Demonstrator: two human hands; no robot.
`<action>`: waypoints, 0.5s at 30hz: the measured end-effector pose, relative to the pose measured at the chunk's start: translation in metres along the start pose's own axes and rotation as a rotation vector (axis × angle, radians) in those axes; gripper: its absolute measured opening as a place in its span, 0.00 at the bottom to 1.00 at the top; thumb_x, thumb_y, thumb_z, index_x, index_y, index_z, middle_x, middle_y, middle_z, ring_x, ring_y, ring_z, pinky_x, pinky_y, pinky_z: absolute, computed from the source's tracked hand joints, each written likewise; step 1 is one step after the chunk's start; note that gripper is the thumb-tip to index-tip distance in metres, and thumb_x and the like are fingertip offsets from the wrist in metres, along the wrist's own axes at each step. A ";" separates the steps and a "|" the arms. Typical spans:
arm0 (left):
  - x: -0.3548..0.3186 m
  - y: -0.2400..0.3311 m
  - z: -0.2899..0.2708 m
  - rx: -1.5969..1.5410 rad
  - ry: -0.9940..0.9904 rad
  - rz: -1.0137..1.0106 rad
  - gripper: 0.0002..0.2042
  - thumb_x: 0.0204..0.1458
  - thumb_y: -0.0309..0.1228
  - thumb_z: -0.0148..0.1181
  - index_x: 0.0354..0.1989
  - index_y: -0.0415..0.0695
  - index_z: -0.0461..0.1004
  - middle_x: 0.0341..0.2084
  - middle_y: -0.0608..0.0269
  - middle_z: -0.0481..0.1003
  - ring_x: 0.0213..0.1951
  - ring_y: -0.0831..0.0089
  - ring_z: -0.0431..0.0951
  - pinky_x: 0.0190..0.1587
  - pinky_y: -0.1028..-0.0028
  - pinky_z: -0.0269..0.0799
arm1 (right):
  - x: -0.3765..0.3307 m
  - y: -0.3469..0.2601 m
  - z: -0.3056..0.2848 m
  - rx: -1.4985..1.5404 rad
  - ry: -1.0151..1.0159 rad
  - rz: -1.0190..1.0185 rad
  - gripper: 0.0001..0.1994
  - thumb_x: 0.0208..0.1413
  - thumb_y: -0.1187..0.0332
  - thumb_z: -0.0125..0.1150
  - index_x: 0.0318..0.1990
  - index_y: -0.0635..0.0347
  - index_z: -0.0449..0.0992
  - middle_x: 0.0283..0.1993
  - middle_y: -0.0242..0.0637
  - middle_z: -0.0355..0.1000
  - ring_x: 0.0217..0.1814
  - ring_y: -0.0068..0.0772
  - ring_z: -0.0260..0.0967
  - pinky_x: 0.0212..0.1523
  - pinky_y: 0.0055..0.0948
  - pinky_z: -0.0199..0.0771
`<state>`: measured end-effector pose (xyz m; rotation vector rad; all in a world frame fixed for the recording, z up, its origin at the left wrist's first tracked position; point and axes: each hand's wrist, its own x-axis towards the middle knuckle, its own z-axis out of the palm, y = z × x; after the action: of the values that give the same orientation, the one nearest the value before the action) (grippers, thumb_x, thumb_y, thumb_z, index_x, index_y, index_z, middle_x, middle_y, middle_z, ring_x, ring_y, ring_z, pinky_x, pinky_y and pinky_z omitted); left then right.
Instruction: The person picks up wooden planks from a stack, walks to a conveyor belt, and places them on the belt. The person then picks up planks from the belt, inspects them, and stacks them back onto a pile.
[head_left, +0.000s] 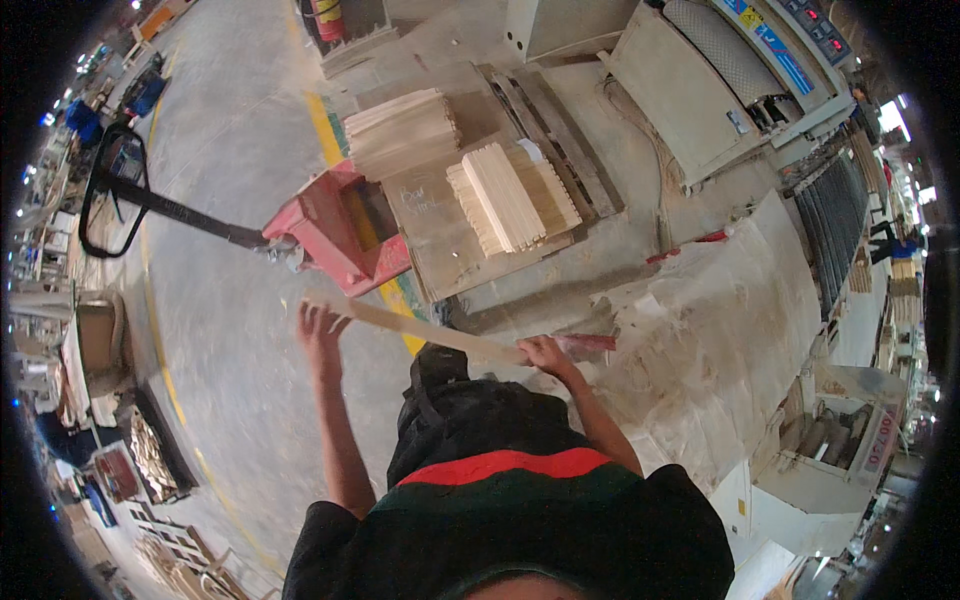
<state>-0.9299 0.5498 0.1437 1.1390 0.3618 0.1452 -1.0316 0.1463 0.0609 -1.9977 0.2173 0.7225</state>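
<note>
2 hands carry 1 long wooden slat point(420, 328) level above the floor, just short of the red pallet jack point(335, 235). Your left hand point(320, 335) is spread open, only propping its end, so that end could slide off. Your right hand point(545, 355) is clamped around it. Right of the jack: stacked slats point(510, 195), dusty workbench point(720, 330), concrete factory floor point(230, 330).

grey concrete floor point(230, 330), yellow line point(325, 125), machines point(700, 90).
</note>
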 end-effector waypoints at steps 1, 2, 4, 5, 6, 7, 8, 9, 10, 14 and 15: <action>0.020 -0.006 0.025 0.025 -0.029 -0.039 0.25 0.54 0.26 0.54 0.60 0.44 0.54 0.46 0.58 0.69 0.44 0.64 0.75 0.43 0.60 0.76 | 0.010 -0.014 -0.016 -0.086 0.019 0.006 0.22 0.58 0.52 0.48 0.39 0.66 0.77 0.30 0.47 0.76 0.34 0.42 0.75 0.38 0.36 0.72; 0.042 -0.017 0.045 0.049 -0.054 -0.033 0.25 0.55 0.26 0.54 0.60 0.45 0.54 0.45 0.58 0.70 0.40 0.65 0.76 0.42 0.60 0.76 | 0.017 -0.023 -0.028 -0.173 0.033 0.014 0.23 0.59 0.51 0.48 0.39 0.66 0.77 0.30 0.47 0.76 0.35 0.42 0.76 0.37 0.36 0.72; 0.075 -0.027 0.100 0.044 -0.161 -0.087 0.25 0.54 0.25 0.55 0.60 0.45 0.56 0.45 0.59 0.70 0.42 0.66 0.75 0.39 0.64 0.78 | 0.036 0.023 -0.025 -0.272 0.161 -0.039 0.28 0.57 0.45 0.45 0.40 0.67 0.76 0.32 0.52 0.75 0.36 0.50 0.73 0.42 0.41 0.68; 0.095 -0.038 0.122 0.044 -0.207 -0.124 0.26 0.53 0.24 0.55 0.60 0.45 0.56 0.47 0.59 0.69 0.44 0.65 0.75 0.39 0.66 0.78 | 0.052 0.039 -0.035 -0.342 0.230 -0.083 0.31 0.56 0.43 0.43 0.40 0.67 0.76 0.32 0.54 0.74 0.36 0.54 0.72 0.44 0.44 0.67; 0.119 -0.047 0.146 0.049 -0.231 -0.145 0.26 0.53 0.24 0.55 0.60 0.44 0.55 0.46 0.58 0.70 0.44 0.65 0.75 0.38 0.66 0.78 | 0.059 0.022 -0.049 -0.269 0.251 -0.022 0.29 0.56 0.43 0.46 0.39 0.66 0.76 0.31 0.52 0.74 0.35 0.50 0.72 0.41 0.42 0.67; 0.138 -0.056 0.167 0.070 -0.251 -0.190 0.26 0.53 0.23 0.56 0.60 0.44 0.55 0.46 0.57 0.70 0.43 0.65 0.75 0.37 0.67 0.79 | 0.065 0.001 -0.063 -0.196 0.274 0.040 0.28 0.55 0.43 0.48 0.37 0.66 0.76 0.30 0.51 0.74 0.33 0.46 0.72 0.39 0.40 0.68; 0.148 -0.064 0.179 0.111 -0.259 -0.244 0.26 0.52 0.23 0.56 0.60 0.43 0.55 0.46 0.56 0.70 0.42 0.65 0.76 0.36 0.67 0.79 | 0.065 -0.039 -0.079 -0.171 0.240 0.010 0.27 0.55 0.44 0.50 0.36 0.66 0.75 0.30 0.50 0.73 0.33 0.44 0.72 0.37 0.39 0.68; 0.153 -0.070 0.194 0.119 -0.298 -0.268 0.27 0.52 0.23 0.57 0.60 0.41 0.55 0.46 0.55 0.70 0.42 0.64 0.76 0.37 0.67 0.79 | 0.062 -0.069 -0.090 -0.135 0.214 -0.012 0.27 0.54 0.44 0.52 0.35 0.66 0.75 0.29 0.49 0.73 0.32 0.41 0.72 0.36 0.38 0.69; 0.166 -0.072 0.221 0.120 -0.346 -0.275 0.27 0.52 0.22 0.57 0.60 0.40 0.54 0.45 0.53 0.70 0.41 0.64 0.77 0.37 0.66 0.79 | 0.069 -0.087 -0.102 -0.089 0.255 0.065 0.24 0.50 0.47 0.60 0.33 0.65 0.74 0.28 0.46 0.73 0.30 0.33 0.72 0.33 0.34 0.69; 0.192 -0.102 0.312 0.103 -0.454 -0.343 0.29 0.51 0.21 0.57 0.61 0.37 0.51 0.45 0.49 0.70 0.40 0.61 0.77 0.39 0.64 0.80 | 0.098 -0.115 -0.143 -0.047 0.439 0.024 0.24 0.44 0.49 0.67 0.36 0.64 0.74 0.27 0.47 0.73 0.30 0.33 0.72 0.33 0.34 0.70; 0.196 -0.111 0.331 0.112 -0.473 -0.364 0.30 0.51 0.21 0.58 0.61 0.37 0.50 0.45 0.49 0.70 0.40 0.61 0.77 0.40 0.64 0.80 | 0.109 -0.111 -0.154 0.000 0.468 0.043 0.24 0.43 0.50 0.68 0.37 0.64 0.74 0.27 0.47 0.73 0.29 0.34 0.73 0.33 0.33 0.70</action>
<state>-0.6378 0.2768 0.1243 1.1592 0.1503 -0.4632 -0.8339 0.0889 0.1360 -2.1437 0.5359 0.2686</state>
